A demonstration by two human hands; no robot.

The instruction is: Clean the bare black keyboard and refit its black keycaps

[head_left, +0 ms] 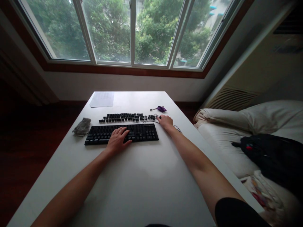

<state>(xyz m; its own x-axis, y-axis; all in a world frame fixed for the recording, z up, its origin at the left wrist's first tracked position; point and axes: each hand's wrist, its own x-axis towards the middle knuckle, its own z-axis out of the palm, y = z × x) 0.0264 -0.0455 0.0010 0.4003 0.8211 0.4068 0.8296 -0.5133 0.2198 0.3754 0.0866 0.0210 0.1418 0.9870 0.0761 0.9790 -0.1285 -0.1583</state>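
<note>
A black keyboard (138,133) lies across the white table (142,176). My left hand (117,140) rests flat on its middle keys, fingers spread, holding nothing. Behind the keyboard several loose black keycaps (123,117) lie in rows. My right hand (165,121) reaches past the keyboard's right end, fingers curled around a small metal tool (157,116) that pokes out near the keycaps. The keyboard's thin black cable (177,128) loops beside that wrist.
A purple tool (161,108) lies behind my right hand. A grey cloth (81,126) sits left of the keyboard and a sheet of paper (102,99) at the far left corner. A bed with a black bag (272,154) stands right of the table, windows ahead.
</note>
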